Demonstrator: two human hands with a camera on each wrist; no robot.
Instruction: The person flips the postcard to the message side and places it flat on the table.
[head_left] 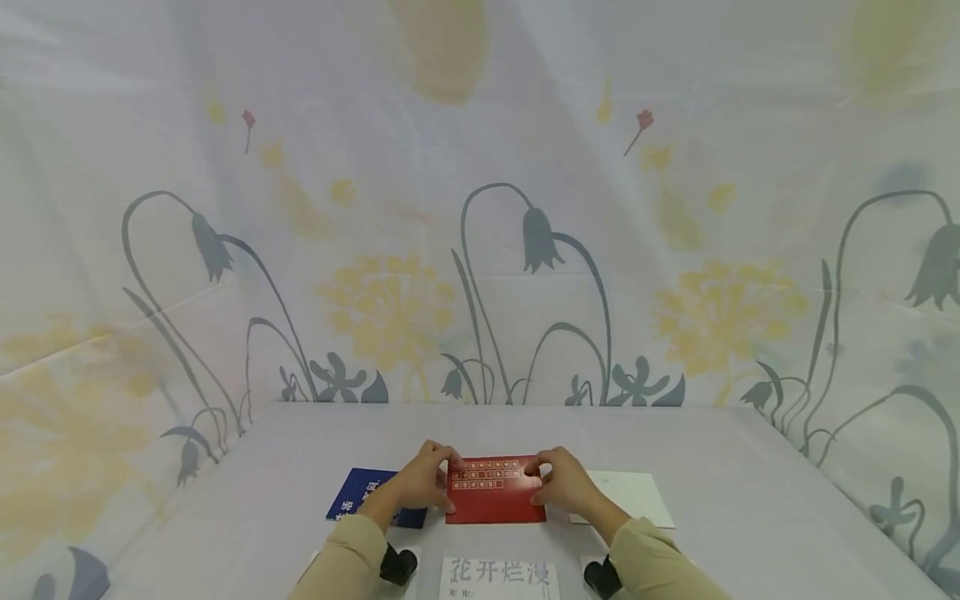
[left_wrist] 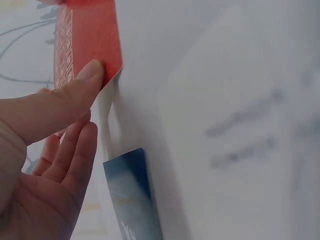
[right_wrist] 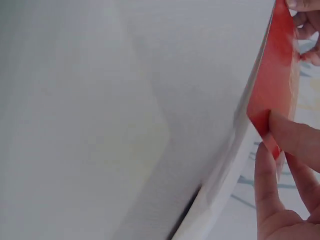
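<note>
A red card (head_left: 495,504) with rows of small gold-outlined characters is held by both hands, one at each side. My left hand (head_left: 426,477) pinches its left edge, and the thumb lies flat near a corner of the card (left_wrist: 95,40) in the left wrist view. At the opposite edge my right hand (head_left: 564,481) grips it between thumb and fingers; the right wrist view shows the thumb on the red face (right_wrist: 274,90) and fingers behind. A dark blue card (head_left: 360,492) with white characters lies partly behind the left forearm. Beside the right hand lies a white card (head_left: 633,496).
A white sheet with large grey characters (head_left: 498,575) lies at the table's front. Small black round objects (head_left: 401,567) sit by each wrist. The white table (head_left: 705,450) meets a flower-printed curtain (head_left: 495,292) at the back and sides.
</note>
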